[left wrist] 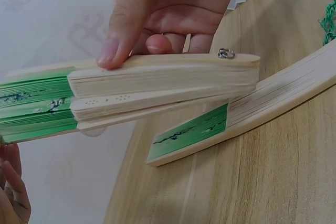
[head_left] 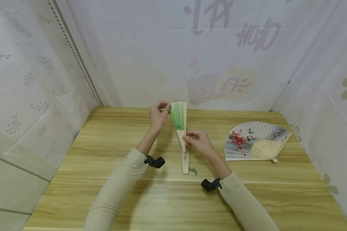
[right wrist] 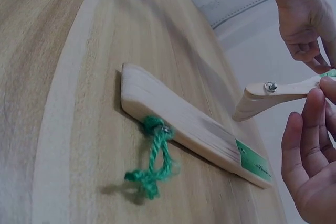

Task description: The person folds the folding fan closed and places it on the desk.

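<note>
A green folding fan point(head_left: 178, 115) with pale ribs is held up, spread only a little. My left hand point(head_left: 159, 116) pinches its upper left edge between thumb and fingers. On the opposite side, my right hand point(head_left: 200, 141) grips the outer rib, its thumb point(left wrist: 113, 51) lying along the wood in the left wrist view. A metal rivet point(right wrist: 270, 86) shows at the fan's narrow end. Below it, a second green fan point(right wrist: 184, 124) lies folded on the table, with a knotted green cord point(right wrist: 152, 163) at its end. In the head view the held fan partly covers it.
A grey-white folding fan point(head_left: 243, 141) with red blossoms lies spread at the right of the wooden table point(head_left: 110, 141). Printed cloth point(head_left: 138, 57) hangs behind the table and along both sides. Each wrist wears a black camera point(head_left: 155, 161).
</note>
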Demonstrator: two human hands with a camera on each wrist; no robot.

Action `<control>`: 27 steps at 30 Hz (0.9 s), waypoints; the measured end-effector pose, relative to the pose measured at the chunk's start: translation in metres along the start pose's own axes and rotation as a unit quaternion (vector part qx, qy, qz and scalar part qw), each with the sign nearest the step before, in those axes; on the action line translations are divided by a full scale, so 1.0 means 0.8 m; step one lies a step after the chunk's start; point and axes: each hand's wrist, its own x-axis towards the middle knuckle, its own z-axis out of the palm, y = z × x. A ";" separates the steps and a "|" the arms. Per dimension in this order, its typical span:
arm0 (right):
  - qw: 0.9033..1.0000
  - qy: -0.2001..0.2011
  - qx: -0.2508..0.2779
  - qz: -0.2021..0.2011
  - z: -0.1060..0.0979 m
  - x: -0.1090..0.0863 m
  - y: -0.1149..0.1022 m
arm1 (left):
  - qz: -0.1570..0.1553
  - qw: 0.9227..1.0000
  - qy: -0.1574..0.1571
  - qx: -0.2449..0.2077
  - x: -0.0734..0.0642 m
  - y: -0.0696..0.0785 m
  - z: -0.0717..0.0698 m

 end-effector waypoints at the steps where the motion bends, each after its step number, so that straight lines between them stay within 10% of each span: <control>1: 1.000 -0.002 -0.003 0.000 0.001 0.000 0.000 | 0.000 1.000 -0.001 -0.004 0.002 -0.007 0.000; 18: 1.000 -0.007 0.003 0.018 0.008 0.004 0.002 | -0.098 0.987 -0.121 -0.035 -0.008 -0.007 -0.010; 27: 0.999 0.006 -0.003 0.031 0.007 0.004 0.002 | -0.074 0.984 -0.159 -0.019 -0.019 -0.015 -0.013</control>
